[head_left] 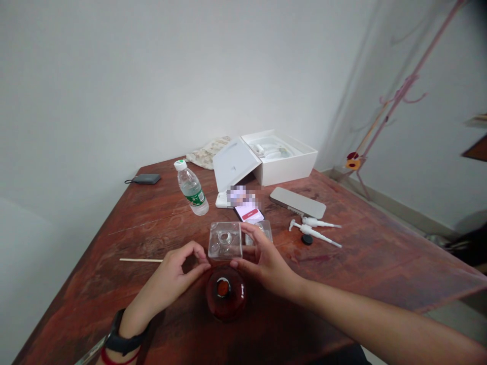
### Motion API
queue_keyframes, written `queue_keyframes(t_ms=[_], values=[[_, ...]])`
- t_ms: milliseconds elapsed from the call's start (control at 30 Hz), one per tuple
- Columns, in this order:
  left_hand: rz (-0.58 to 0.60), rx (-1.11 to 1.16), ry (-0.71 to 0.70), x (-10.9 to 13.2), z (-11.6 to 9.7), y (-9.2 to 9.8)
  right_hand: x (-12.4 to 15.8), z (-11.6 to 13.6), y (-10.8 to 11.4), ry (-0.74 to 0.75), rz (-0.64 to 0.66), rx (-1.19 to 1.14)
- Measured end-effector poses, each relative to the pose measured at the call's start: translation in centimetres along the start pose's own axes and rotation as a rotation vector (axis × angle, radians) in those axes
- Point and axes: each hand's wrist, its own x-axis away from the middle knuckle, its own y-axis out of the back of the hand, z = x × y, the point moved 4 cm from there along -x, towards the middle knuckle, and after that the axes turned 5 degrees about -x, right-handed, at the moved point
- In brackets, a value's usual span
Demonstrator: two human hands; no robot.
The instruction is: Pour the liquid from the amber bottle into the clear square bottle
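Observation:
A clear square bottle (pixel 219 249) with a round neck opening stands in front of me. My right hand (pixel 266 261) grips its right side, index finger at the upper corner and thumb at the near lower edge. My left hand (pixel 182 268) is left of it, index fingertip and thumb tip pinched together; anything between them is too small to make out. Just below both hands sits a round dark red-brown bottle (pixel 227 304), its neck uncapped. A second clear container (pixel 268 230) shows partly behind my right hand.
White pump heads (pixel 314 234), a black cap (pixel 307 239) and a silver case (pixel 298 202) lie right. Beyond are a lit phone (pixel 250 213), a water bottle (pixel 193 190) and an open white box (pixel 289 170). A thin stick (pixel 140 260) and a grey device (pixel 146 179) lie left.

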Motion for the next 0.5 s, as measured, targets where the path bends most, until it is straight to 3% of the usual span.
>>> queue_keyframes(t_ms=[100, 300, 500], values=[[-0.086, -0.059, -0.010, 0.0, -0.2, -0.2, 0.0, -0.1, 0.0, -0.003, 0.018, 0.012], [-0.123, -0.182, -0.086, 0.3, 0.5, -1.3, 0.0, 0.2, 0.0, -0.034, 0.046, 0.023], [-0.242, -0.047, -0.109, 0.4, 1.1, -1.3, 0.0, -0.1, 0.0, -0.042, 0.053, 0.037]])
